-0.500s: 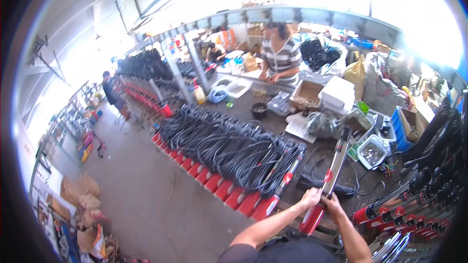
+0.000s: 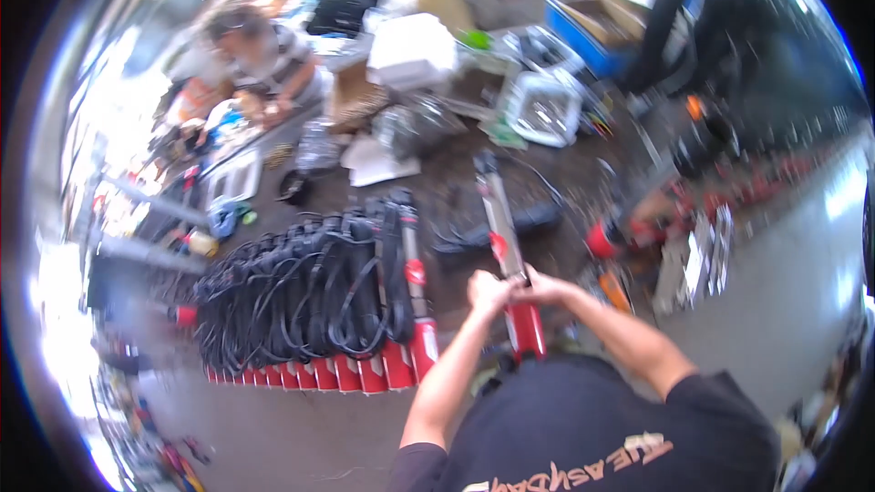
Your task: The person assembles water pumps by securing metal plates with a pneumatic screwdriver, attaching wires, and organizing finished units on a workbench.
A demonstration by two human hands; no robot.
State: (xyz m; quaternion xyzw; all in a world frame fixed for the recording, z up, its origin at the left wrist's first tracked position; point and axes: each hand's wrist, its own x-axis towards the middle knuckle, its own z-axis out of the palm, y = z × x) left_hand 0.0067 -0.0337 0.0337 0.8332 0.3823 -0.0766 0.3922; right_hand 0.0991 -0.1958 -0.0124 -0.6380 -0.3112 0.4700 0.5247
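A long tool-like piece (image 2: 497, 214) with a black top, a flat silver shaft and a red lower end lies in front of me, its top pointing away over the workbench. My left hand (image 2: 490, 292) is closed on its left side, where silver meets red. At the same joint my right hand (image 2: 545, 288) is closed from the right, its fingertips close to the left hand's. What the fingertips press there is too blurred to tell. A coiled black cable (image 2: 538, 216) lies on the bench beside the shaft.
To the left stands a tight row of similar red-ended pieces with looped black cables (image 2: 310, 301). Farther back are a white box (image 2: 410, 50), a white tray of small metal parts (image 2: 544, 111) and a blue bin (image 2: 583, 36). A person in a striped top (image 2: 273, 59) is across the bench. More red-ended pieces (image 2: 729, 187) stand at right.
My view has swung right and downward, so the bench and the row of pieces appear farther left. Both hands stay closed at the joint of the same piece.
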